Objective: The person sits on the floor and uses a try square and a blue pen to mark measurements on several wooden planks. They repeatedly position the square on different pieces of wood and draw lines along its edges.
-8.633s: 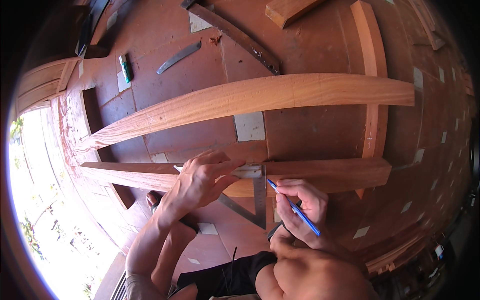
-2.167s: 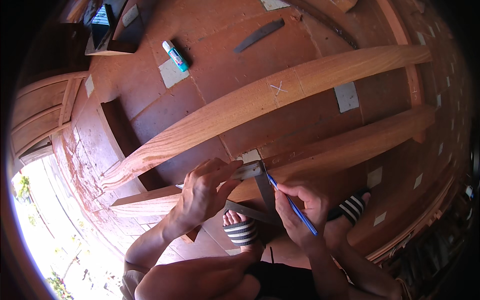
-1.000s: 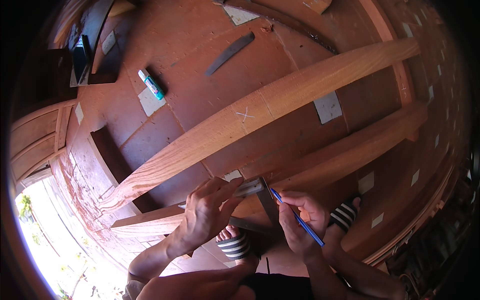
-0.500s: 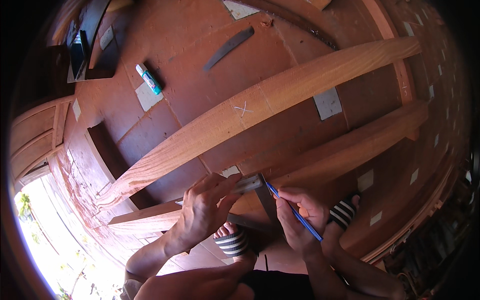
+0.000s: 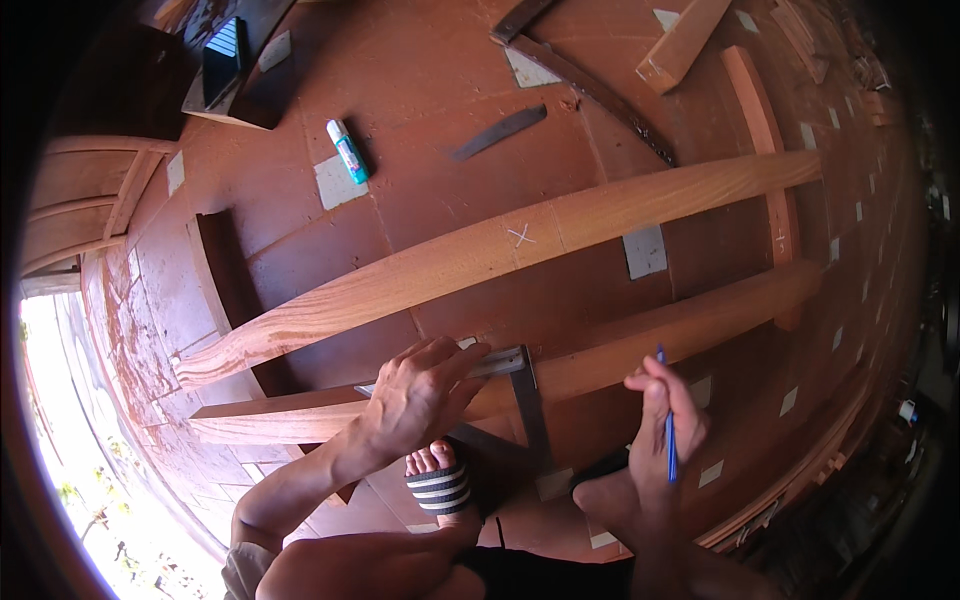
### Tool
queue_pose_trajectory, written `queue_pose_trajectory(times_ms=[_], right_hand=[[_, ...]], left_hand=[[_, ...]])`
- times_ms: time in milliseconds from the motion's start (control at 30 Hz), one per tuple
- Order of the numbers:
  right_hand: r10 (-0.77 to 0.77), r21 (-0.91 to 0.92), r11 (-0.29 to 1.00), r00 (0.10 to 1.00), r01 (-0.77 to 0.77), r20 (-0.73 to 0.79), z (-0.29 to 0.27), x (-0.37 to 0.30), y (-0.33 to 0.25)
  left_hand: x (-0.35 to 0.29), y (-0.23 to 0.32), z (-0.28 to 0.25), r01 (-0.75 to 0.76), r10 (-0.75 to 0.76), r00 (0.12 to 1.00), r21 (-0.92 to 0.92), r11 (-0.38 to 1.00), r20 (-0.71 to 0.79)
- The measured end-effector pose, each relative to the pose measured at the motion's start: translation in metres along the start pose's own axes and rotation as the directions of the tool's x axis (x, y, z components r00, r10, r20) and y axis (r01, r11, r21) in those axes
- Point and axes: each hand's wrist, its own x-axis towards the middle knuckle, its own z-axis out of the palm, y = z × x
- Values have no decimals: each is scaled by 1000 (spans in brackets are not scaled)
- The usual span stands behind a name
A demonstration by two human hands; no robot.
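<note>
My left hand (image 5: 415, 392) presses a carpenter's square (image 5: 497, 362) onto the nearer wooden beam (image 5: 690, 325), its fingers closed around the metal stock. The square's dark blade (image 5: 530, 410) points back toward me across the beam. To the right, my right hand (image 5: 672, 415) grips a blue pen (image 5: 671, 450) with the tip up, raised away from both beam and square. A longer wooden beam (image 5: 400, 283), marked in white, lies farther off, roughly alongside the nearer one.
Crosswise timbers (image 5: 765, 130) support the beams at right and left. On the tiled floor lie a teal-and-white bottle (image 5: 347, 152) and a dark curved strip (image 5: 500, 132). A phone (image 5: 222, 62) rests on wood at far left. My sandalled foot (image 5: 438, 485) is close to the square.
My right hand has drawn the pen away from the square's corner, moving right and turning the pen more upright. My left hand keeps its hold on the square. The whole view has shifted slightly.
</note>
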Motion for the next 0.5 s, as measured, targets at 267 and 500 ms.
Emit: queue_pose_trajectory(times_ms=[267, 500], right_hand=[[-452, -517, 643, 824, 566, 341, 32, 165, 42], [-404, -551, 588, 805, 592, 433, 54, 215, 48]], left_hand=[[-38, -45, -64, 398, -228, 879, 382, 834, -418], [-32, -79, -87, 418, -268, 872, 340, 843, -409]])
